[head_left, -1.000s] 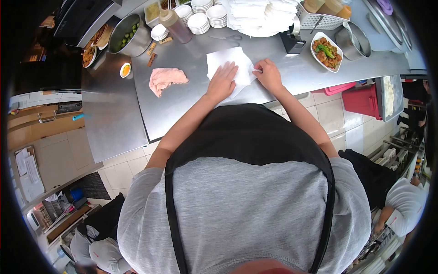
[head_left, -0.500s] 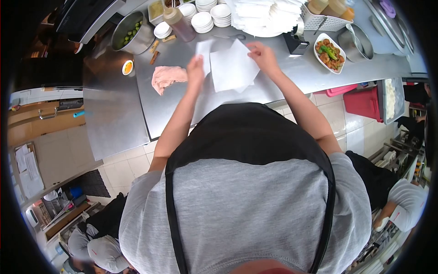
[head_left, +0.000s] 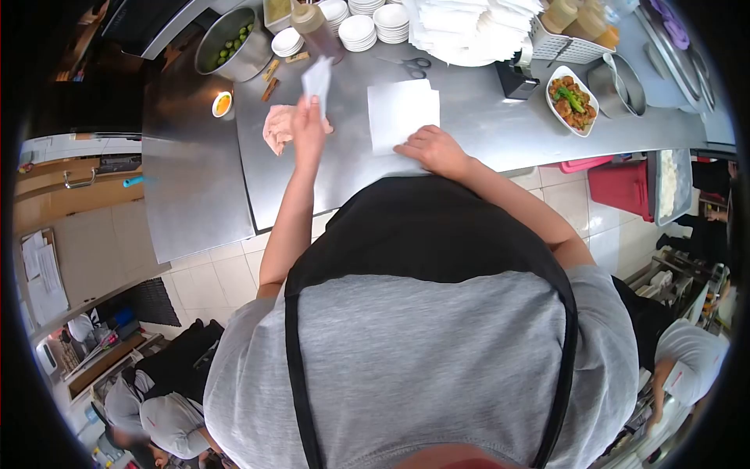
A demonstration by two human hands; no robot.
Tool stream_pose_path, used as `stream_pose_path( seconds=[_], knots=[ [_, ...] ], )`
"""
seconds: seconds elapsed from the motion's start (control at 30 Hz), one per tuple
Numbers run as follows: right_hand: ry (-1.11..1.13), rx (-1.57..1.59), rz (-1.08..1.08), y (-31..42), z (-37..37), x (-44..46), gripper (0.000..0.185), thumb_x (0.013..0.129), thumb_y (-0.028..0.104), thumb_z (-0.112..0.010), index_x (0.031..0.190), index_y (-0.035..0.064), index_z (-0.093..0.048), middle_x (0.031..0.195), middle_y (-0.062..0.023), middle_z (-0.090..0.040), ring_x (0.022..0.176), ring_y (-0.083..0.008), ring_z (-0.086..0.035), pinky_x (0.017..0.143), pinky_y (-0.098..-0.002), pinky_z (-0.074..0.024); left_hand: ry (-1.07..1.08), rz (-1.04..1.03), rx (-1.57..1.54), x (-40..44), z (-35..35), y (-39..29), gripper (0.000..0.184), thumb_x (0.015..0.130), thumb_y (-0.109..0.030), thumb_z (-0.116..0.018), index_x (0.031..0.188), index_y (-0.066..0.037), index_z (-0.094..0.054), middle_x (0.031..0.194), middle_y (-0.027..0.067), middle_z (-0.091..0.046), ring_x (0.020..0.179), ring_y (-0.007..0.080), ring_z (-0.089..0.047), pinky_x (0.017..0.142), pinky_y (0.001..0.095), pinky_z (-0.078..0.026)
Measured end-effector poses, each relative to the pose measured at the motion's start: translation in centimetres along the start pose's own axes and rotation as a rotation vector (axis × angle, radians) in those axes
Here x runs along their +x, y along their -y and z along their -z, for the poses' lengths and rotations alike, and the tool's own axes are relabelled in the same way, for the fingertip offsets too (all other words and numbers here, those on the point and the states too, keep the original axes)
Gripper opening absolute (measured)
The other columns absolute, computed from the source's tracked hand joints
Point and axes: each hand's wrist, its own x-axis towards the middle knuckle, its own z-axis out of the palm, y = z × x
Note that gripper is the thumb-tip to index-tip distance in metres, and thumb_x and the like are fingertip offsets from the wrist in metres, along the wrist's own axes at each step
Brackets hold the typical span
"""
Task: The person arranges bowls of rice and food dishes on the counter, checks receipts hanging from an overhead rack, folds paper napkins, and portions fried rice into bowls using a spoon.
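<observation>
My left hand (head_left: pixel 308 129) is closed around the lower end of a folded white paper (head_left: pixel 317 82), raised above the steel counter. Behind that hand lies a crumpled pink cloth (head_left: pixel 278 130), partly covered by it. A small pile of square white paper sheets (head_left: pixel 402 113) rests on the counter in front of me. At the lower right corner of this pile is my right hand (head_left: pixel 437 150), its fingers drawn together on the bottom edge. Beyond the sheets lies a pair of scissors (head_left: pixel 416 66).
Along the back stand a pot of green vegetables (head_left: pixel 226 51), a sauce bottle (head_left: pixel 316 35), stacked white dishes (head_left: pixel 358 33) and a heap of white paper (head_left: pixel 473 31). A plated dish (head_left: pixel 573 102) sits right. An egg-like item in a cup (head_left: pixel 223 103) is left. People work behind me.
My left hand has moved left with the folded paper, over the pink cloth. My right hand has come down to the sheets' lower edge, and the sheets now lie flat and squarer.
</observation>
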Motion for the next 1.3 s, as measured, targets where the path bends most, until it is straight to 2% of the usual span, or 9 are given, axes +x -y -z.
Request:
stream_pose_path(
  seconds=[0.03,0.23,0.37,0.47,0.53,0.6,0.87,0.93,1.3],
  knots=[
    [0.001,0.005,0.001,0.1,-0.3,-0.5,0.041,0.067,0.002,-0.055,0.106,0.0122,-0.057,0.084,-0.0012,-0.06,0.085,-0.0179,-0.056,0.079,-0.0306,-0.0404,0.106,-0.353,0.245,-0.3,-1.3,0.4,0.027,0.092,-0.019,-0.044,0.11,-0.002,-0.054,0.067,0.0044,-0.052,0.063,0.0123,-0.048,0.057,0.0284,-0.041],
    [-0.129,0.039,-0.093,0.0,0.3,-2.5,0.034,0.068,0.009,-0.056,0.102,0.0119,-0.055,0.093,-0.003,-0.057,0.094,-0.0212,-0.052,0.082,-0.0348,-0.0392,0.511,-0.78,0.621,-2.1,-6.9,5.0,0.039,0.083,-0.008,-0.05,0.122,-0.008,-0.047,0.124,0.0146,-0.049,0.115,0.0325,-0.045,0.097,0.0402,-0.035],
    [-0.019,0.097,-0.233,-1.3,-0.5,-4.0,0.028,0.07,0.011,-0.059,0.099,0.0112,-0.058,0.102,-0.0049,-0.056,0.1,-0.0216,-0.049,0.082,-0.0365,-0.0399,0.687,-0.794,0.738,-2.9,-7.4,6.9,0.044,0.086,-0.008,-0.043,0.13,-0.012,-0.04,0.135,0.0131,-0.037,0.127,0.0279,-0.032,0.104,0.038,-0.025],
    [-0.173,0.334,-0.424,-2.2,-1.4,-3.5,0.021,0.073,0.015,-0.06,0.093,0.008,-0.06,0.092,-0.0097,-0.058,0.09,-0.0255,-0.052,0.075,-0.0368,-0.0423,0.667,-0.795,0.53,-1.6,-6.9,6.9,0.034,0.089,-0.014,-0.043,0.122,-0.008,-0.047,0.122,0.0139,-0.05,0.116,0.0249,-0.046,0.098,0.0379,-0.033],
    [-0.281,0.5,-0.562,-2.8,-1.4,-2.6,0.02,0.075,0.018,-0.06,0.09,0.0056,-0.061,0.084,-0.013,-0.06,0.082,-0.0281,-0.055,0.07,-0.0373,-0.0436,0.489,-0.055,0.3,-0.6,-5.5,4.3,0.028,0.092,-0.022,-0.044,0.111,-0.004,-0.055,0.097,0.0099,-0.061,0.091,0.0162,-0.056,0.084,0.0301,-0.041],
    [-0.257,0.654,-0.873,-3.7,-1.0,-1.4,0.026,0.076,0.023,-0.06,0.089,0.0012,-0.06,0.069,-0.0181,-0.058,0.067,-0.0333,-0.055,0.062,-0.0392,-0.0436,0.336,0.006,-0.019,2.0,-4.6,5.4,0.029,0.092,-0.024,-0.045,0.105,-0.001,-0.056,0.083,0.0041,-0.06,0.078,0.0094,-0.051,0.073,0.0239,-0.041],
    [-0.199,0.43,-0.893,-7.4,-2.5,1.4,0.031,0.076,0.029,-0.062,0.086,-0.0004,-0.06,0.069,-0.0185,-0.059,0.067,-0.0334,-0.057,0.061,-0.04,-0.0431,0.248,-0.211,0.325,2.3,-4.4,-0.1,0.029,0.091,-0.019,-0.045,0.109,0.001,-0.055,0.086,0.011,-0.06,0.078,0.0172,-0.054,0.075,0.0256,-0.042],
    [-0.186,0.387,-0.894,-7.3,-2.1,1.9,0.029,0.077,0.028,-0.062,0.086,-0.0004,-0.061,0.068,-0.0168,-0.059,0.065,-0.0303,-0.058,0.059,-0.0378,-0.0431,0.155,-0.852,0.431,2.3,-6.5,1.0,0.033,0.088,-0.016,-0.046,0.117,-0.001,-0.051,0.105,0.0186,-0.057,0.101,0.0279,-0.054,0.09,0.032,-0.039],
    [-0.188,0.522,-1.029,-6.4,0.9,-1.0,0.034,0.072,0.011,-0.062,0.105,0.0052,-0.054,0.081,-0.0114,-0.063,0.076,-0.0268,-0.06,0.066,-0.0367,-0.046,0.607,-0.778,0.936,-0.8,-11.0,5.8,0.062,0.088,-0.038,-0.042,0.136,-0.003,-0.024,0.144,0.0153,-0.015,0.134,0.028,-0.013,0.108,0.0407,-0.01]
  ],
)
